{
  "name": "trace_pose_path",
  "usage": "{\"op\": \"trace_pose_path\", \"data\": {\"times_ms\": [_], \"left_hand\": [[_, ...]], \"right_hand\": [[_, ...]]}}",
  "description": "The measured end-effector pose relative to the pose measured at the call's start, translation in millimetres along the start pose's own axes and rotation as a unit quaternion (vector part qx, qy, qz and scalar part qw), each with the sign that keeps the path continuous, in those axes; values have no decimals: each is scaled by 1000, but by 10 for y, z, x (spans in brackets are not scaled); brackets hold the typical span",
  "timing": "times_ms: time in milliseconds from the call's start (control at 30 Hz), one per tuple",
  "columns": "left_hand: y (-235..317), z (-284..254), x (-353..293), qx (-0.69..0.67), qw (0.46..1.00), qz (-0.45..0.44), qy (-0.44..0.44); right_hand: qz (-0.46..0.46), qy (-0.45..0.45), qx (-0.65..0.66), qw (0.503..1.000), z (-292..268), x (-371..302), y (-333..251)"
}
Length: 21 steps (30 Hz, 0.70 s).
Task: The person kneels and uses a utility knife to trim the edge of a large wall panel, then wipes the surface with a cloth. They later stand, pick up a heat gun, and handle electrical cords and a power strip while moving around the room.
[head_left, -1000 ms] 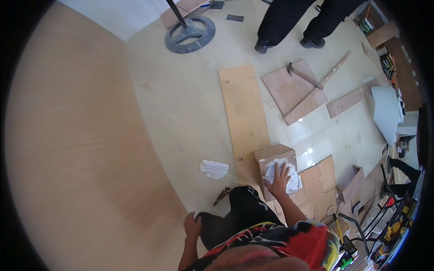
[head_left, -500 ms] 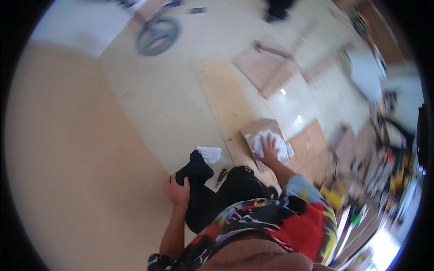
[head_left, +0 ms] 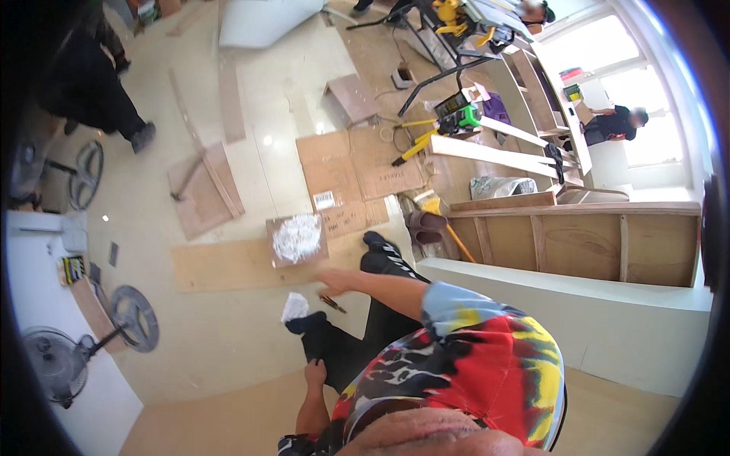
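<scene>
My right hand (head_left: 334, 281) is stretched out over the floor, its fingers smeared by motion. Just beneath it lies a utility knife (head_left: 332, 303). Beyond the hand, a square of brown cardboard (head_left: 277, 260) carries a mound of white, crumpled stuff (head_left: 298, 239); the hand is apart from it. My left hand (head_left: 315, 372) rests on my black trouser leg (head_left: 328, 351), thumb apart from the fingers, holding nothing I can see. A crumpled white cloth or paper (head_left: 294, 307) lies by my dark-socked foot (head_left: 306, 323).
A plywood strip (head_left: 217, 266) and flattened cardboard (head_left: 357, 167) lie ahead. A hammer (head_left: 182, 182) rests on a board (head_left: 194, 205) farther left. Fans (head_left: 135, 319) stand left; a broom (head_left: 456, 239) and low white panel (head_left: 563, 319) lie right. Other people (head_left: 95, 83) are around.
My right hand has lifted off the white stuff on the cardboard and come back toward the utility knife. The left hand stays on my leg. The view has swung right.
</scene>
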<state>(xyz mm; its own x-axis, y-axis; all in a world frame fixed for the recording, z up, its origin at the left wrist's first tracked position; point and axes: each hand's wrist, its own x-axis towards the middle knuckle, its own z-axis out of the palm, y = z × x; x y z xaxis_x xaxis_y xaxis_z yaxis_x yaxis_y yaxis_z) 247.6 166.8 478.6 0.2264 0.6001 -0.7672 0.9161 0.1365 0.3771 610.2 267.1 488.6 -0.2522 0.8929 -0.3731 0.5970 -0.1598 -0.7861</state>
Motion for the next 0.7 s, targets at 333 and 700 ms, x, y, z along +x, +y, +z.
{"op": "trace_pose_path", "data": {"times_ms": [333,700], "left_hand": [[1684,-1020,-14,-218,969,-66,92],[3491,-762,-494,-91,993,72,-29]], "right_hand": [[396,235,9,887,-1488,-2772,1264],[532,266,156,789,-2033,-4158,1599]]}}
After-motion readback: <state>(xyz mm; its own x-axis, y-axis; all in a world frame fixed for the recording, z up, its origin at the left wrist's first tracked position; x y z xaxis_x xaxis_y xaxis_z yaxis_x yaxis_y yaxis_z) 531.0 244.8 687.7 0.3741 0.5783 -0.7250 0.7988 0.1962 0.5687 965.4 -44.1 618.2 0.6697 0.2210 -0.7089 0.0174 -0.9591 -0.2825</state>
